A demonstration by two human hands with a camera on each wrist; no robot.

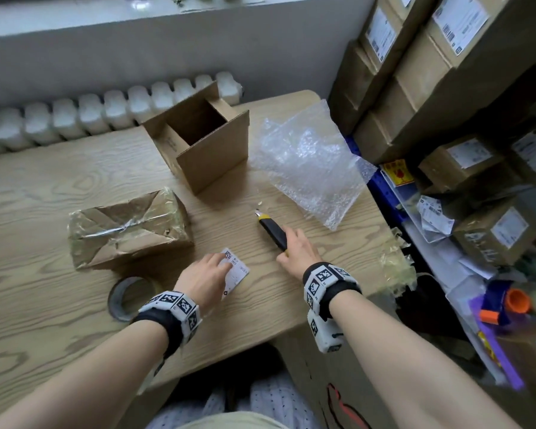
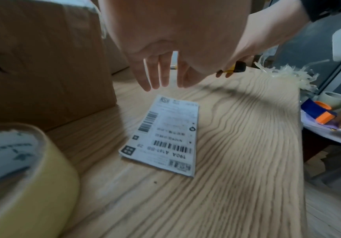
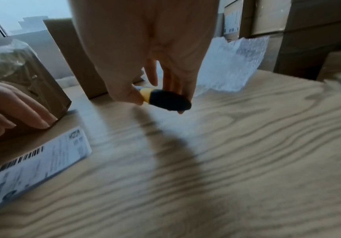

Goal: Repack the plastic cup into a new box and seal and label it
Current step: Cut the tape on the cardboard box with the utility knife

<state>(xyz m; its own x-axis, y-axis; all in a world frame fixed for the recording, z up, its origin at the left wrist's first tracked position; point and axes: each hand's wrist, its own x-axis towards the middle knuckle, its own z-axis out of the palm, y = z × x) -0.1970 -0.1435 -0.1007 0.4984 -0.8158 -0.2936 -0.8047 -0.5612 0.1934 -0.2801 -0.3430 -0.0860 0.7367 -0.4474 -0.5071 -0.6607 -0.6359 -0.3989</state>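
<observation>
A new open cardboard box (image 1: pixel 198 140) stands upright at the back of the wooden table (image 1: pixel 44 187). An old crumpled box wrapped in tape (image 1: pixel 127 230) lies at the left. My left hand (image 1: pixel 205 277) is over a small stack of shipping labels (image 1: pixel 237 269) (image 2: pixel 165 136); its fingers (image 2: pixel 161 77) are straight just above the paper. My right hand (image 1: pixel 297 246) pinches the rear of a black and yellow utility knife (image 1: pixel 271 232) (image 3: pixel 165 99), which lies low on the table with its blade tip out. No plastic cup is in sight.
A bubble wrap sheet (image 1: pixel 307 168) lies at the right back. A tape roll (image 1: pixel 127 297) sits by my left wrist. Tape scraps (image 1: pixel 396 267) hang at the table's right edge. Stacked labelled cartons (image 1: pixel 446 88) and a tape dispenser (image 1: pixel 508 301) crowd the right side.
</observation>
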